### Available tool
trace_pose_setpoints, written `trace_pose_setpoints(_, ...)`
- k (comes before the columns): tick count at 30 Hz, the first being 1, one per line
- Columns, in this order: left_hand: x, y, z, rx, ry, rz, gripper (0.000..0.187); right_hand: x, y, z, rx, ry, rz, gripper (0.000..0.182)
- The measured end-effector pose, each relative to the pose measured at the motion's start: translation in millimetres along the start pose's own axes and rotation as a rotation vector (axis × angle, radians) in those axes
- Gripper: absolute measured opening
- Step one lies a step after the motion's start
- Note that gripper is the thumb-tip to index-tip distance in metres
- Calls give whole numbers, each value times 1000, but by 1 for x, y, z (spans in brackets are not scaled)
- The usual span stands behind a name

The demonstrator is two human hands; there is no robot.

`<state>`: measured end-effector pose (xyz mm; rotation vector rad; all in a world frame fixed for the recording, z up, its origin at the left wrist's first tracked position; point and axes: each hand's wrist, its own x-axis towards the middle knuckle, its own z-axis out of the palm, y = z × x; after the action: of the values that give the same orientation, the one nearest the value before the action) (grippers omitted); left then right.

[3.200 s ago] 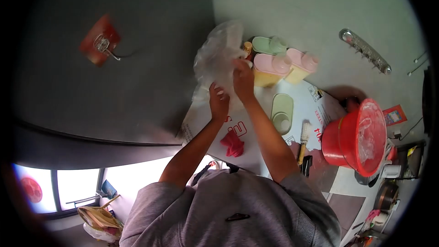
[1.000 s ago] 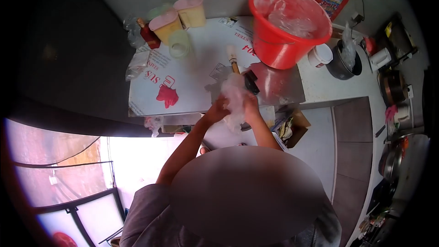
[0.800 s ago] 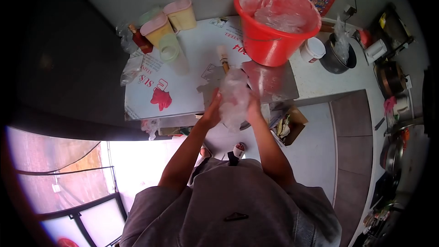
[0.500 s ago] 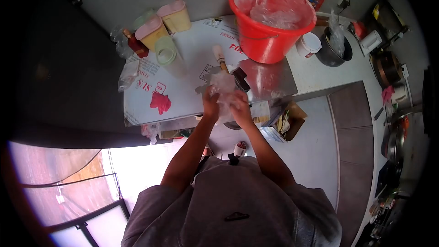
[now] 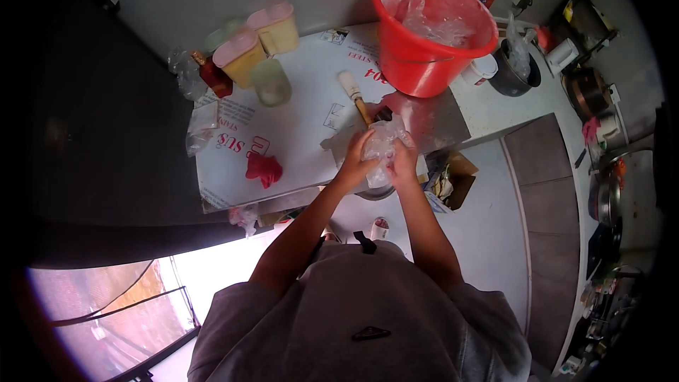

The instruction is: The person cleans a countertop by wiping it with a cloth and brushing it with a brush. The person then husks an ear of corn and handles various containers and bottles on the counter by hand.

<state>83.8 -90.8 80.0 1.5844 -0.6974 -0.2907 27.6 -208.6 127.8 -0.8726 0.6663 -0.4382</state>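
Observation:
A clear plastic bag (image 5: 382, 143) is stretched between my two hands at the front edge of the metal-topped table (image 5: 304, 134). My left hand (image 5: 358, 158) grips its left side, and my right hand (image 5: 403, 161) has the right side, with fingers bent into the film. Whether anything is inside the bag I cannot make out. Just beyond it lies a brush (image 5: 351, 86) with pale bristles and a wooden handle, its handle end near the bag. A dark object (image 5: 382, 114) shows partly behind the bag.
A big red bucket (image 5: 417, 71), whitish inside and holding plastic film, stands at the table's back right. Lidded yellow containers (image 5: 240, 56), a pale green container (image 5: 271, 83) and a red bottle (image 5: 212, 76) stand back left. A crumpled pink cloth (image 5: 264, 169) lies front left. Below is an open cardboard box (image 5: 463, 180).
The camera view has shifted, so the table appears slightly turned. My hands have moved right along the table edge with the plastic bag and now cover more of the dark object.

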Motion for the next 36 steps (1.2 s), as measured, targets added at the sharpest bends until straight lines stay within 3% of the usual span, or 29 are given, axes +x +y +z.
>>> trace_pose_setpoints(3, -8, 16, -1, -504, 37, -257, 66, 12, 57, -8, -73, -7, -106, 21)
trace_pose_setpoints(5, -9, 20, 1, -563, 165, -294, 57, 1, 80, -13, -145, -97, -198, 20)
trace_pose_setpoints(8, -12, 13, -5, -606, 336, -368, 44, -5, 87, -9, -672, -274, -703, 21)
trace_pose_setpoints(9, -12, 7, -9, -611, 386, -395, 39, -24, 82, -6, -673, -265, -530, 29)
trace_pose_setpoints(12, -8, -35, -14, -401, 507, -447, 23, -28, 119, -20, -669, -253, -422, 40)
trace_pose_setpoints(13, -6, -40, -9, -423, 588, -368, 14, -48, 91, -14, -618, -380, -334, 50)
trace_pose_setpoints(16, 1, -36, 12, -483, 784, -312, 10, -75, 74, -1, -586, -226, -456, 55)
trace_pose_setpoints(19, -3, -16, 37, -392, 639, -532, 22, -65, 70, -21, -729, -104, -549, 43)
trace_pose_setpoints(21, -7, -28, 59, -463, 525, -597, 34, -51, 64, -42, -742, -10, -548, 33)
trace_pose_setpoints(23, -4, 17, 84, -621, 448, -759, 46, -39, 55, -69, -670, 89, -510, 24)
trace_pose_setpoints(26, -7, 23, 122, -810, 300, -789, 43, -25, 40, -107, -664, 250, -474, 19)
trace_pose_setpoints(30, -7, 26, 171, -523, 123, -508, 24, -33, 2, -134, -673, 181, -470, 17)
trace_pose_setpoints(31, -7, 30, 177, -578, -7, -524, 22, -30, -1, -144, -646, 182, -521, 17)
trace_pose_setpoints(33, -6, 20, 204, -521, 17, -504, 21, -21, -2, -164, -585, 186, -615, 17)
trace_pose_setpoints(36, 2, 0, 235, -227, 34, -427, 23, -19, -5, -205, -427, 161, -187, 20)
